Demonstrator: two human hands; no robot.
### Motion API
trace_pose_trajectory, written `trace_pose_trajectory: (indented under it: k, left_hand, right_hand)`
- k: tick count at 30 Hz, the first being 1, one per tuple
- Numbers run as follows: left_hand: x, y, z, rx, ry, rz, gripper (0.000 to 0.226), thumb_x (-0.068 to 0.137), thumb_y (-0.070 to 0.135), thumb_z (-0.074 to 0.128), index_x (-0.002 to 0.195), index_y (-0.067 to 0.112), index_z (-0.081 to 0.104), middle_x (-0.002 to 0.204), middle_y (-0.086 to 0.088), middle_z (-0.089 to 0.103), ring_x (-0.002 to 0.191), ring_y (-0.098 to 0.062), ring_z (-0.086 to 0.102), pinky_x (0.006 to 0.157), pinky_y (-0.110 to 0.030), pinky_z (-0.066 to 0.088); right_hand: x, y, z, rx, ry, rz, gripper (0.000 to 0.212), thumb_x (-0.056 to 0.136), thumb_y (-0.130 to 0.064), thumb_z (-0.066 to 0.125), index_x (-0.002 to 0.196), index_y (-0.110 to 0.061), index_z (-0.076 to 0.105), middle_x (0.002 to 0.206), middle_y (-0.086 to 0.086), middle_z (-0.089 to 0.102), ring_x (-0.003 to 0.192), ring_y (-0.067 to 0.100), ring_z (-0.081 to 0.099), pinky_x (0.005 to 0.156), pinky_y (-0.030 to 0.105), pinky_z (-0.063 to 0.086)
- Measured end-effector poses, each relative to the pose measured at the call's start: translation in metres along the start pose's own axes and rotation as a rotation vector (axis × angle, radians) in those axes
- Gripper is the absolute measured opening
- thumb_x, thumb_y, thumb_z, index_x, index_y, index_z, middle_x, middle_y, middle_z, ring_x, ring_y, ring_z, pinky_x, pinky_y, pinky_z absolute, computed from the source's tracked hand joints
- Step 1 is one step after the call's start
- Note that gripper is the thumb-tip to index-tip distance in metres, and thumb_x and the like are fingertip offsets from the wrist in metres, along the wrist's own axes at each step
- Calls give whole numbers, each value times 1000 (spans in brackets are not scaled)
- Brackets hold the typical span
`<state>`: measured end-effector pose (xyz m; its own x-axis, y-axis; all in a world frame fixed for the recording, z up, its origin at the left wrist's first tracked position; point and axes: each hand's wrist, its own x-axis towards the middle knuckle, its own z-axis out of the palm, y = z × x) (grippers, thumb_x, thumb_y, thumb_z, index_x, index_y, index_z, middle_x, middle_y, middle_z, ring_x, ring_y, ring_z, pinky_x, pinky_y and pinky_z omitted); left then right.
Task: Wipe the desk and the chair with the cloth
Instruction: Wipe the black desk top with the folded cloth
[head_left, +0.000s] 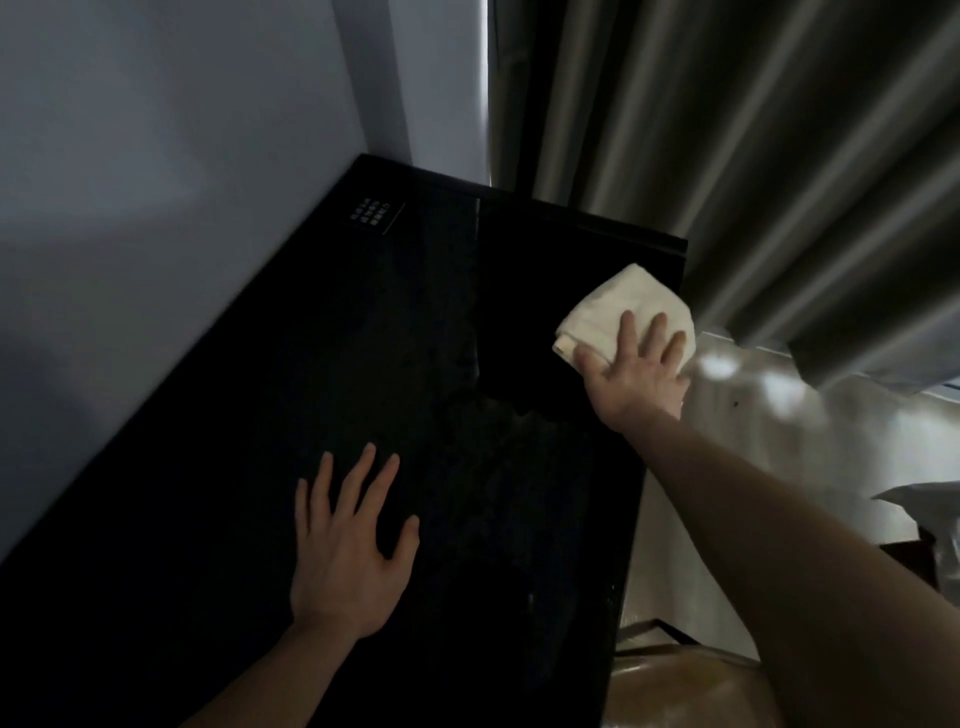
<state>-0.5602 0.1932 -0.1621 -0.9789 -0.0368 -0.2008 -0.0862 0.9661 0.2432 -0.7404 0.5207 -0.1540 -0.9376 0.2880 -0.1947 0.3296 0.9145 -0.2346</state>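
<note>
Wiping desk (311, 364) – right hand (631, 371) presses cloth (618, 306) flat, fingers straight, at far right corner beside curtain (753, 182). Left hand (345, 551) spread flat on desk, holding nothing. Advice: keep palm pressure even, overlap strokes, cover edges – chair (685, 691) not yet wiped.

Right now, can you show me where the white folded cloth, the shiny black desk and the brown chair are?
white folded cloth (618, 301), head view, on its bare top fold above the fingers.
shiny black desk (322, 338), head view, on the bare desktop.
brown chair (675, 691), head view, on its seat.
</note>
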Motion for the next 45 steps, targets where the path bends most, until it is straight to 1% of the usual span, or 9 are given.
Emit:
trace_pose_trajectory:
  k: [6,10,14,23,27,31,35,40,45]
  left_hand:
    - [-3,1,-2,1,1,3,73,97,69,31,164,43,19,173,13,9,161,-28,-4,130,-56,3]
    - [-1,3,-3,4,-17,0,74,97,68,35,164,41,19,174,11,9,161,-28,-4,130,-56,3]
    - [0,0,-3,-5,-16,9,76,95,71,28,164,42,19,174,12,8,161,-28,-5,130,-56,3]
    - [1,1,-2,-19,-6,-4,77,91,73,23,163,46,17,173,18,3,161,-23,-9,130,-53,0]
    - [1,0,1,-62,14,-2,75,92,70,29,163,46,22,173,19,7,161,-21,-8,130,-53,1]
    - [0,0,-1,-96,27,12,74,92,69,32,162,45,25,173,20,9,161,-19,-9,130,-54,1]
    - [-1,0,-5,-92,16,-2,76,92,70,29,163,46,21,173,20,5,161,-18,-12,131,-51,-3]
    - [0,3,-8,-51,-3,-20,73,98,68,39,163,49,13,171,22,-2,159,-18,-16,130,-48,-9]
    - [-2,1,-7,-64,-2,-4,73,96,70,33,163,48,16,172,21,2,160,-20,-12,130,-50,-7]
  right_hand:
    - [-81,9,21,-6,-5,-75,89,99,-80,22,169,-31,-3,176,8,-17,160,40,-18,122,65,20]
    - [-86,8,23,-9,5,-73,89,98,-81,22,168,-32,-3,176,8,-17,160,40,-18,122,65,20]
    - [-61,5,19,-7,12,-50,91,96,-82,23,168,-33,-1,176,7,-15,160,40,-17,122,66,19]
    - [58,-3,-9,-33,-8,30,91,94,-82,24,168,-35,2,177,6,-10,161,39,-12,122,66,19]
    - [91,-9,-23,-26,-44,64,94,91,-86,25,168,-38,0,177,3,-11,161,38,-14,122,68,13]
    - [102,-8,-30,1,-84,67,97,88,-89,28,167,-40,-1,177,1,-13,161,38,-14,121,71,16]
    - [95,-8,-31,29,-71,57,95,89,-88,32,166,-37,6,176,3,-6,161,39,-7,119,70,18]
    - [55,-1,-20,48,-20,20,90,90,-83,36,163,-34,16,171,6,7,156,40,5,118,67,23]
    - [0,-1,-5,32,-17,22,87,94,-80,36,164,-34,15,172,7,5,159,40,0,119,69,22]
